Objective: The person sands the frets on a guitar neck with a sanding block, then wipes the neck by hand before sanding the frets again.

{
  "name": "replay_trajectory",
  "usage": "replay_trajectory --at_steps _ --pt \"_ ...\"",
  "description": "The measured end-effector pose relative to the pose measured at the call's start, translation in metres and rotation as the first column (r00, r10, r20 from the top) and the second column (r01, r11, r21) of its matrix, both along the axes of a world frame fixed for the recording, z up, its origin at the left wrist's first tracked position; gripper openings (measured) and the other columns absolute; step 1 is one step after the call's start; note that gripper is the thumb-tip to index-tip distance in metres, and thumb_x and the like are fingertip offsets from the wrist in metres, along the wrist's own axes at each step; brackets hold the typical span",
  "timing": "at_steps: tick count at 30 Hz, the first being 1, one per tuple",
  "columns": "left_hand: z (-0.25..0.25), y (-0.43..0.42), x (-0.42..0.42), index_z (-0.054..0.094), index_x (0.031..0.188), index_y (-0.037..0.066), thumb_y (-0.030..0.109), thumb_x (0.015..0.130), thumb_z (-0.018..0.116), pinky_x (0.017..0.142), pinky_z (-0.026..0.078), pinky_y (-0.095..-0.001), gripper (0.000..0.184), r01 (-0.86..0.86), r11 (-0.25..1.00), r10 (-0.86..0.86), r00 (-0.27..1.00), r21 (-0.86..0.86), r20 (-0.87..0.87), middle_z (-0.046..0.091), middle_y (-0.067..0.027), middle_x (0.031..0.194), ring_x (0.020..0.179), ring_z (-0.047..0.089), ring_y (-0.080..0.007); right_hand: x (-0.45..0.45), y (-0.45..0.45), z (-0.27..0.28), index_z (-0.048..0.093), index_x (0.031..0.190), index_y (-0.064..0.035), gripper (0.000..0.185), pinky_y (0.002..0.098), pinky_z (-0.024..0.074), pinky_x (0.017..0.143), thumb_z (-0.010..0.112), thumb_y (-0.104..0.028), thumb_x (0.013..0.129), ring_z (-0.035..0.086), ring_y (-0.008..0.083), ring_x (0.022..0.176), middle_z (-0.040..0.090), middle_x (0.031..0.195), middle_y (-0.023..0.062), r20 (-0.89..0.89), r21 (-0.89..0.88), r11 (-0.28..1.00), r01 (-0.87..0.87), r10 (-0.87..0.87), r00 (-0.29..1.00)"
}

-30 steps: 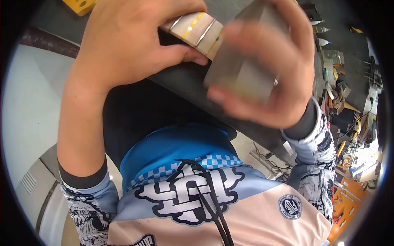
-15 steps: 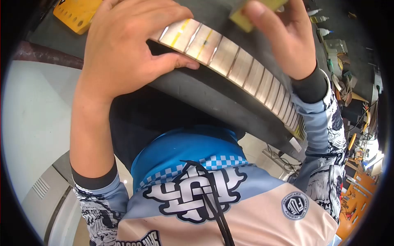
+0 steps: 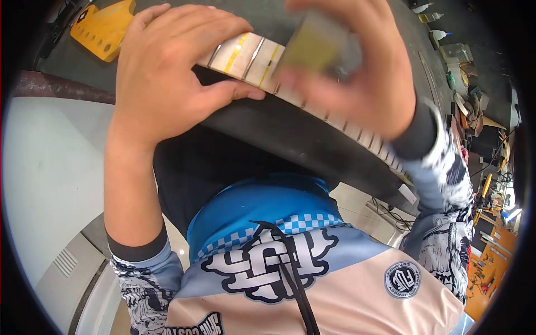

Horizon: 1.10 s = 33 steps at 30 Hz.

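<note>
A pale fretboard point(image 3: 234, 56) with metal frets and strips of yellow tape lies at a slant along the dark bench edge. My left hand point(image 3: 167, 72) grips its near-left end, fingers over the top and thumb against the lower side. Blurred by motion, my right hand point(image 3: 368, 72) is closed around a yellowish-grey block point(image 3: 315, 47). The block is over the fretboard, to the right of the taped part; whether it touches the frets cannot be made out. My right hand and the block hide the middle of the fretboard.
A yellow piece with a row of holes point(image 3: 103, 30) lies at the upper left of the dark bench point(image 3: 268, 14). Small bottles point(image 3: 438, 34), a clear box point(image 3: 456, 53) and assorted tools stand along the right. Cables point(image 3: 391, 215) lie on the floor below.
Half a second ago my right hand held the block above and beyond the fretboard; now both are lower and over it, as they were a second ago. My left hand keeps its grip.
</note>
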<state>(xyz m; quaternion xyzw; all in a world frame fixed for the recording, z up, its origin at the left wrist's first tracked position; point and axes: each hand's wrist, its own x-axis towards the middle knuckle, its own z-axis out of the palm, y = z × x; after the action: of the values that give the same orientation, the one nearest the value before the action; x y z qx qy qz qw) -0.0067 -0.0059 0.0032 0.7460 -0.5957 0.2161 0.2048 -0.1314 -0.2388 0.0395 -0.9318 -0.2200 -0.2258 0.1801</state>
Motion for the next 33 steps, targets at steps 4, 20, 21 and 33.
replay_trajectory --at_steps 4,20,21,33 --pt "-0.006 0.003 0.001 0.074 0.114 0.014 0.048 0.062 0.088 0.104 0.041 -0.0435 0.064 0.007 0.999 -0.009 0.996 -0.034 -0.088 0.075 -0.0028 0.115 0.120 0.066 -0.0265 0.013 -0.018 -0.003 0.055 0.133 -0.0055 0.060 0.0361 0.0514 0.084 0.082 -0.034 0.088 0.062 0.0207 0.099 0.060 0.109 0.0089 -0.136 0.329 0.906 0.267 -0.235 0.962" --pt "0.000 -0.003 -0.004 0.074 0.114 0.013 0.038 0.069 0.082 0.105 0.040 -0.0436 0.052 -0.028 0.999 0.030 0.998 0.027 -0.055 0.075 -0.0024 0.116 0.119 0.067 -0.0250 -0.007 0.017 -0.003 0.068 0.118 -0.0235 0.057 0.0425 0.0518 0.085 0.087 -0.022 0.065 0.064 0.0315 0.100 0.062 0.126 0.0115 -0.018 0.214 0.957 0.196 -0.197 0.980" --pt "-0.002 -0.004 -0.004 0.074 0.113 0.013 0.042 0.068 0.084 0.105 0.039 -0.0438 0.055 -0.023 1.000 0.022 0.998 -0.010 -0.061 0.075 -0.0016 0.115 0.119 0.066 -0.0247 -0.013 0.042 0.003 0.065 0.124 -0.0152 0.056 0.0439 0.0504 0.093 0.086 -0.026 0.073 0.063 0.0340 0.107 0.060 0.126 0.0162 -0.034 0.215 0.950 0.226 -0.223 0.974" --pt "-0.004 -0.003 -0.001 0.074 0.114 0.015 0.046 0.068 0.085 0.106 0.039 -0.0443 0.057 -0.037 0.999 0.038 0.999 0.029 -0.026 0.076 0.0013 0.114 0.119 0.067 -0.0243 -0.021 0.032 0.008 0.069 0.117 -0.0187 0.056 0.0435 0.0549 0.082 0.087 -0.021 0.063 0.067 0.0340 0.094 0.066 0.120 0.0122 -0.021 0.177 0.980 0.091 -0.089 0.996"
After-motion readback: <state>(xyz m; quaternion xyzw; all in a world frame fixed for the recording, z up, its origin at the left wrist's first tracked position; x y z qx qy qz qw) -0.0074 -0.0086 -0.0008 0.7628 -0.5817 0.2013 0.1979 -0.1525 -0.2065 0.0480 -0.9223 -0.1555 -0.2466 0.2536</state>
